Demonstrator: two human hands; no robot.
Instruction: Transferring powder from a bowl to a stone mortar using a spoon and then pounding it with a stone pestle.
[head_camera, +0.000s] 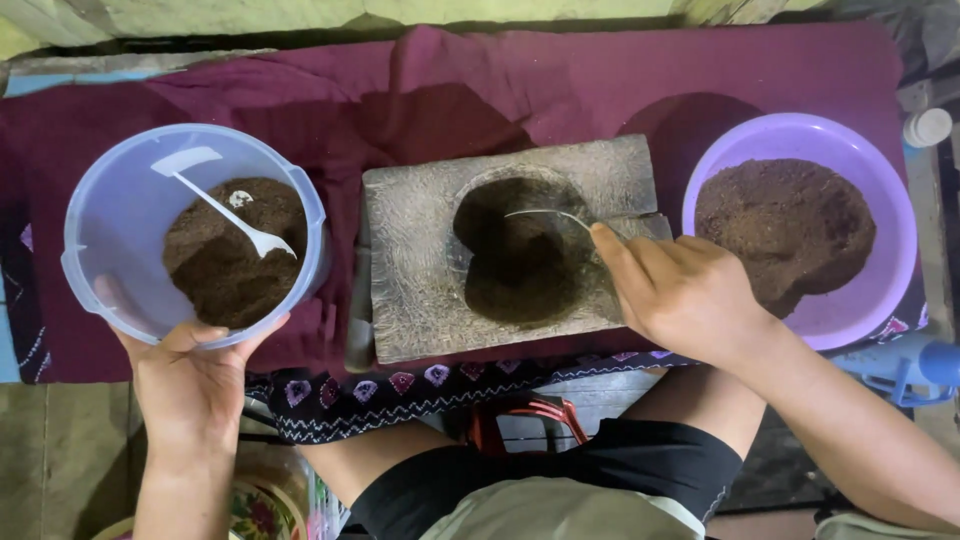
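A stone mortar block (420, 270) sits mid-cloth on a maroon cloth (600, 80), its near edge close to the cloth's patterned hem, with bare cloth beyond it at the far side. A clear plastic tub (90, 200) stands just left of it and a purple basin (880, 170) just right, both near the block.

The left hand (190, 385) comes up from below, fingers wrapped around the tub's near rim — thumb on the outside wall. The right hand (680, 290) lies over the block's right edge, fingers closed on a metal spoon (545, 214) whose bowl reaches into the hollow.

The hollow holds dark brown powder (520, 265). The tub holds the same kind of powder, with a white plastic spoon (215, 200) resting in it; the basin holds a wider heap.
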